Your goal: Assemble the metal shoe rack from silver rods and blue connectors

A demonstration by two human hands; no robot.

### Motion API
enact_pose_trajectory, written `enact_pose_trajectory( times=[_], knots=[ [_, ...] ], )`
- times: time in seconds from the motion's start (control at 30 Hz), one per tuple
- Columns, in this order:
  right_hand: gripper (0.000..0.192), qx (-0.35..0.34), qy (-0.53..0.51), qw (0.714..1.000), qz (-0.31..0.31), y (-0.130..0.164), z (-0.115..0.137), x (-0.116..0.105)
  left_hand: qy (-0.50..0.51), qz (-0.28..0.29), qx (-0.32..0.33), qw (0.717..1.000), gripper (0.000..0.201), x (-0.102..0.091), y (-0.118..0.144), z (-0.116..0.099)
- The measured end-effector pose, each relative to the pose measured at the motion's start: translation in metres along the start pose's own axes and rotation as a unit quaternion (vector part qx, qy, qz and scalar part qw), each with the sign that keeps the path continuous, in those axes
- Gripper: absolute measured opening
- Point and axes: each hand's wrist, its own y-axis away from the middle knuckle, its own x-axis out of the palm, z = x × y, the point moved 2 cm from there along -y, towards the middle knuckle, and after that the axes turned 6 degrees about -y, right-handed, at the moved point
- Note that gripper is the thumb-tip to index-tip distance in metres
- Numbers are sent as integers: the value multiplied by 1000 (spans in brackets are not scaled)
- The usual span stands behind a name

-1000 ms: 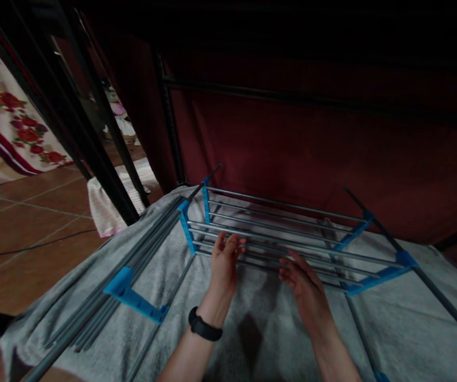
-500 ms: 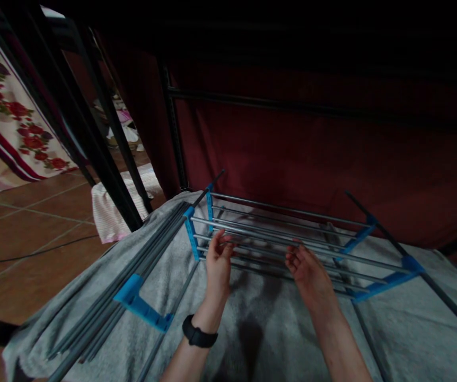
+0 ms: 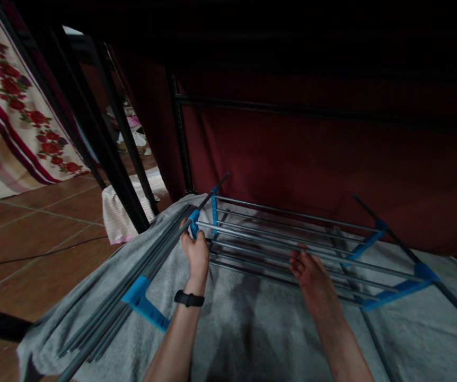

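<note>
A metal rack shelf [image 3: 292, 236] of several grey bars between blue plastic brackets lies on a grey cloth [image 3: 252, 329]. My left hand [image 3: 196, 253], with a black watch on the wrist, is closed around the blue bracket [image 3: 193, 220] at the shelf's near left corner. My right hand [image 3: 312, 281] rests on the front bars near the middle, fingers spread and bent over them. A bundle of loose grey poles [image 3: 133, 281] with another blue bracket [image 3: 144, 307] lies to the left of my left arm.
A dark red fabric wall [image 3: 312, 154] with a black frame bar stands behind the shelf. Black slanted frame legs [image 3: 105, 154] rise at the left over a terracotta tile floor [image 3: 33, 233]. A floral cloth [image 3: 9, 116] hangs far left, and a pale striped cloth [image 3: 121, 212] lies on the floor.
My left hand slid left along the front bars and closed on the blue corner bracket. My right hand stayed on the bars. The view shifted slightly right.
</note>
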Motion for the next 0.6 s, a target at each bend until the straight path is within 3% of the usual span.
enact_pose_trajectory(
  times=[0.17,0.6],
  knots=[
    [32,-12,4,1000,-1,0,-4,-3,-10,-7,15,1000,36,5,-4,-6],
    [31,-44,7,999,-18,-2,-9,-4,-18,-26,28,999,34,6,6,-10]
  ],
)
